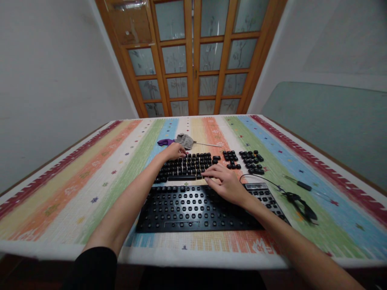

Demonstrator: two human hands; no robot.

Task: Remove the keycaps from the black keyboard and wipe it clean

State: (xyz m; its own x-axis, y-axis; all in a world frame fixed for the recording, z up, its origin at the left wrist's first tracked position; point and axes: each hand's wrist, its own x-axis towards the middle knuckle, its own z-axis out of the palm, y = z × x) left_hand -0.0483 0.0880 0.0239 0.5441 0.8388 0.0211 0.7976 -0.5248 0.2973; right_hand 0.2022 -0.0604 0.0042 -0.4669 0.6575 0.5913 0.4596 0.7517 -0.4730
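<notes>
A black keyboard base (193, 209) lies near the front of the table, mostly bare of caps, with a few keycaps along its upper left row. Behind it, loose black keycaps (196, 161) are laid out in keyboard order. My left hand (174, 151) is at the back edge of these keycaps, fingers curled together; what is between them, if anything, is hidden. My right hand (223, 180) reaches over the base, its fingers stretched toward the lower right of the main keycap block, thumb apart. A long black spacebar (182, 177) lies in the front keycap row.
A grey cloth (184, 141) and a purple cloth (165, 142) lie behind the keycaps, beside a thin metal rod (208, 144). To the right are a coiled black cable (299, 203) and a dark-handled tool (304, 185). A striped tablecloth (121, 177) covers the table.
</notes>
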